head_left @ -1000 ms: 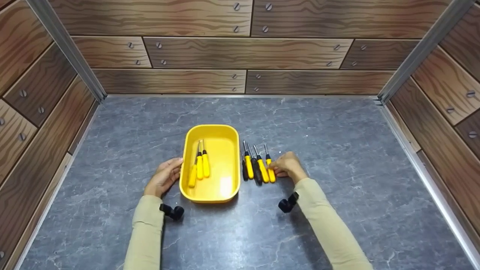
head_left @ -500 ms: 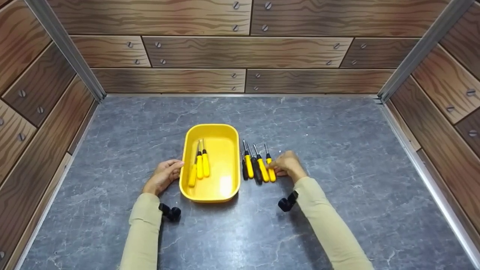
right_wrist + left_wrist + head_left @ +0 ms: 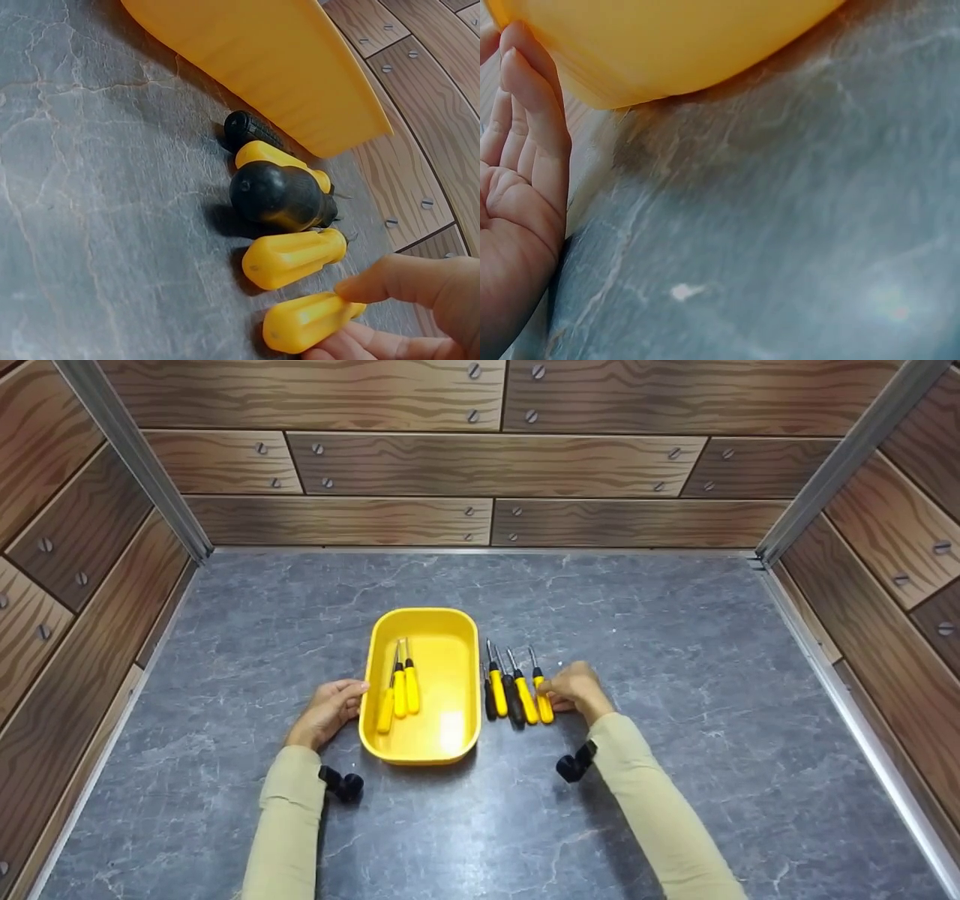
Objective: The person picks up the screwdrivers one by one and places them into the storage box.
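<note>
My left hand (image 3: pixel 330 710) rests its fingertips against the left wall of a yellow plastic tray (image 3: pixel 450 735), its fingers fairly straight in the left wrist view. Inside the tray lie three yellow-handled screwdrivers (image 3: pixel 400 694), side by side, shafts pointing away. My right hand (image 3: pixel 577 690) pinches the handle of the rightmost yellow screwdriver (image 3: pixel 304 326) between thumb and fingers, low over the tabletop. To its left lie another yellow screwdriver (image 3: pixel 292 259), a thick black one (image 3: pixel 277 196), a further yellow one (image 3: pixel 497 690) and a slim black one (image 3: pixel 247 129) beside the tray.
The grey marbled tabletop (image 3: pixel 675 660) spreads around the tray. Wood-patterned panels (image 3: pixel 495 465) enclose it at the back and both sides, joined by metal corner strips (image 3: pixel 146 465). A black wrist camera (image 3: pixel 574 765) sits at each sleeve.
My left hand has shifted slightly left and its thumb now lies at the tray's rim. The right hand stays almost still, with the pinched screwdriver edging very slightly to the right.
</note>
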Tool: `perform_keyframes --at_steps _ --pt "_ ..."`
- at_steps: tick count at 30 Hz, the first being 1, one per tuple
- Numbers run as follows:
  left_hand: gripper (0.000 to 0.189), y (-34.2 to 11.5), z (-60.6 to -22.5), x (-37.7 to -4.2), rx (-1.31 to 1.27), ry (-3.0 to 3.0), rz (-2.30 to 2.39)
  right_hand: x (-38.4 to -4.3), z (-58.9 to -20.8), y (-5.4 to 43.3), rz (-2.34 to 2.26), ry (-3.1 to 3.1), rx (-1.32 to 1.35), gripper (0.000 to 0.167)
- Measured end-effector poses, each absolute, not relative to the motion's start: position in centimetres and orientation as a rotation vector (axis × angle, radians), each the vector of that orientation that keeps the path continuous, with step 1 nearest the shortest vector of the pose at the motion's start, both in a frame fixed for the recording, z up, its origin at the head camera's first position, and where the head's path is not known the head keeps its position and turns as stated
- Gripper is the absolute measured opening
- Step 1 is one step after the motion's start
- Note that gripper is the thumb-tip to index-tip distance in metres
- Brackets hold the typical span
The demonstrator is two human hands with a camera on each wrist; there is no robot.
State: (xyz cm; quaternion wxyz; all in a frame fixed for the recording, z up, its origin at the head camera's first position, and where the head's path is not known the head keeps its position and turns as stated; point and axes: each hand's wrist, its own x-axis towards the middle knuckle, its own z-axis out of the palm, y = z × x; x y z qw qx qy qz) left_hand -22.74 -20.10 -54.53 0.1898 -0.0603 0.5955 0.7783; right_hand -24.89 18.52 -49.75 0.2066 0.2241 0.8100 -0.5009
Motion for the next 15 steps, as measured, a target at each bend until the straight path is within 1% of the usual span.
perform_keyframes --at_steps 7,15 --pt "0.017 -20.12 -54.58 -22.79 -0.165 1.679 2.192 -24.84 -49.83 18.66 -1.437 2.222 0.625 0.017" --pt "0.016 -20.19 -54.67 -22.73 -0.158 1.688 2.187 -24.69 -49.95 18.73 -1.478 2.188 0.623 0.012"
